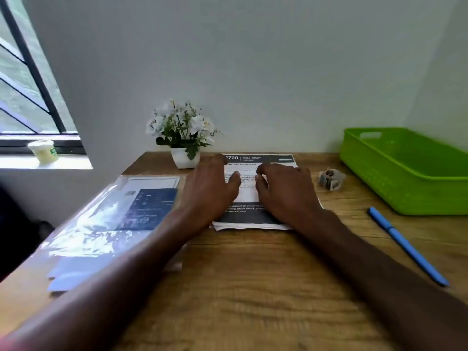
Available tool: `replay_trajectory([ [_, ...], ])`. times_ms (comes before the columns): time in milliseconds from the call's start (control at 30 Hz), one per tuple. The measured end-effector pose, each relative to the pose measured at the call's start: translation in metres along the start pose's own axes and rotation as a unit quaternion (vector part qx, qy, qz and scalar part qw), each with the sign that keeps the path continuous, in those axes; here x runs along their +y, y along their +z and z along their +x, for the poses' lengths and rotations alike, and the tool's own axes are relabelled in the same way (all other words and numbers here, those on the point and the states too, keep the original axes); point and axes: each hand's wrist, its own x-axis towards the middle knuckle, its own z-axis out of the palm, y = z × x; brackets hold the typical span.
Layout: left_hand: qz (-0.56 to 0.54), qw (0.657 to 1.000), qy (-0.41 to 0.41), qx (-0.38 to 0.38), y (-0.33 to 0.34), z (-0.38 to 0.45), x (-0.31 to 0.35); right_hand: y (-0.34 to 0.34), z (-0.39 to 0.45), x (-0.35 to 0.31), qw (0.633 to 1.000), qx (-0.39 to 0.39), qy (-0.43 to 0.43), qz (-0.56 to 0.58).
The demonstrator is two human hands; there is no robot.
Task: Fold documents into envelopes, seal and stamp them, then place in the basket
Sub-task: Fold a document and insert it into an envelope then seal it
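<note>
Left hand [212, 188] and right hand [286, 191] flat on document stack [249, 214], grip spread. Green basket [405, 178] well right; stamp roll [331, 179] nearer.

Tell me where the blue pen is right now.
In the head view, the blue pen lies on the wooden desk at the right, just in front of the green basket and beside the right forearm.

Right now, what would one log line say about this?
step: starting | both hands: left, right resting on document stack | green basket: empty | stamp roll, blue pen: untouched
</note>
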Motion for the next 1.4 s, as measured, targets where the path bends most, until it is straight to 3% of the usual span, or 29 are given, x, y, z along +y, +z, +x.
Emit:
replay_trajectory([
  [367,-0.021,0.998,-0.059,-0.030,-0.017,-0.021,-0.005,-0.022,-0.006,0.016,0.998,-0.043,0.003,0.048],
  [767,0.085,0.990,-0.074,-0.081,-0.007,-0.015,-0.011,-0.012,0.005,0.021,0.998,-0.048,-0.005,0.049],
  [933,0.081,0.991,-0.072,-0.080,-0.006,-0.013,-0.015,-0.006,0.009,0.017,0.997,-0.065,-0.016,0.035],
  [1200,0.032,0.993,-0.089,-0.075,-0.007,-0.011,-0.013,0.000,0.009,0.021,0.993,-0.095,0.006,0.068],
  [1400,-0.084,0.991,-0.087,-0.049,-0.012,-0.010,-0.007,0.003,0.013,0.023,0.991,-0.094,0.019,0.090],
])
